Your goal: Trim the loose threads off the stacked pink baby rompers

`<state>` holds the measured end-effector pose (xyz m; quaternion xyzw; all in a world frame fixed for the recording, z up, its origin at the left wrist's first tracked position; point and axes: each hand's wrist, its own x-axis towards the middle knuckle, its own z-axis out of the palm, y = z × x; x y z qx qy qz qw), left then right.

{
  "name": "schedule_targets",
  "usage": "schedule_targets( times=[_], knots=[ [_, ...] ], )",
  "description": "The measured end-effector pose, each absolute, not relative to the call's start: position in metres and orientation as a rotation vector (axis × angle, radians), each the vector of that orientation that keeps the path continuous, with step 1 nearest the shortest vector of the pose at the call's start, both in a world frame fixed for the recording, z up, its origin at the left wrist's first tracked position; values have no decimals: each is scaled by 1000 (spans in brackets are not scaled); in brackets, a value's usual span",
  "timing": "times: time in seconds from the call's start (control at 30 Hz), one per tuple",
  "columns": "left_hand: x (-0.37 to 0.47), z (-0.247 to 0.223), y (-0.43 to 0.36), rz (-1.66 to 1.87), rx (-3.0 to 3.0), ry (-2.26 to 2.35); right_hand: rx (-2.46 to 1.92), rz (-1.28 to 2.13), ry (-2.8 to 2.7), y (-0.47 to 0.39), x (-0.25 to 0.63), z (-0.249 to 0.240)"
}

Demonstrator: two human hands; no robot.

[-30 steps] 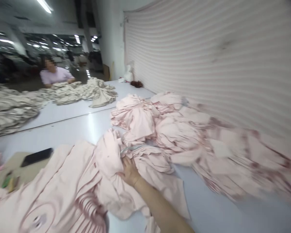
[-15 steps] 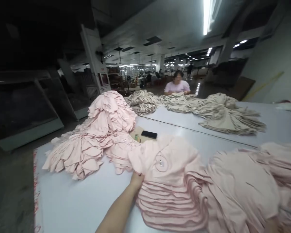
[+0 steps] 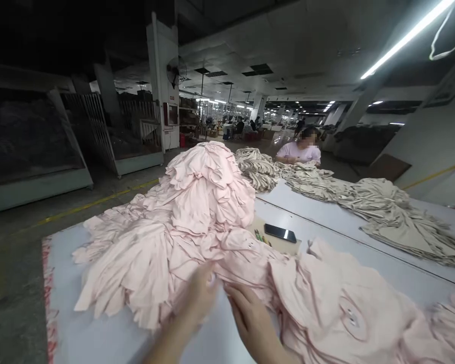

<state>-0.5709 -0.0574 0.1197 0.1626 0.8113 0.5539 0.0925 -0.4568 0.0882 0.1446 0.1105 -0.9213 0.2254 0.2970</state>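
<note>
My left hand (image 3: 201, 292) is at the front edge of a heaped pile of pale pink cloth pieces (image 3: 200, 202). It is smeared by motion, so its finger grip is unclear. Close to its right, my right hand (image 3: 252, 318) has its fingers pressed together at the lower edge of a pink garment piece (image 3: 246, 253) bearing a small eye-like print. To the right lies a stack of pink garment pieces (image 3: 326, 298), the top one showing a round patch with eyes (image 3: 352, 318).
Behind the pink stack, a black phone (image 3: 279, 233) and several pens or crayons (image 3: 263, 237) lie on a beige board (image 3: 293, 246). Grey-beige cloth piles (image 3: 394, 202) line the far side of the white table (image 3: 109, 331). Across it sits a person in a light top (image 3: 298, 151).
The view has swung left. My left hand has gone from the side of the pink stack to the heaped pile, and my right hand has come in from the far right edge beside it.
</note>
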Motion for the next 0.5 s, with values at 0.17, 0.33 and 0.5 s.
schedule_targets(
  times=[0.17,0.33,0.5],
  knots=[
    [-726,135,-261,1310,-53,2916,301,454,-2869,-47,-642,194],
    [-744,73,-318,1142,-106,2878,-21,308,-2982,-101,-736,179],
    [-677,19,-336,1165,-105,2808,274,251,-3007,-115,-706,182]
  ],
)
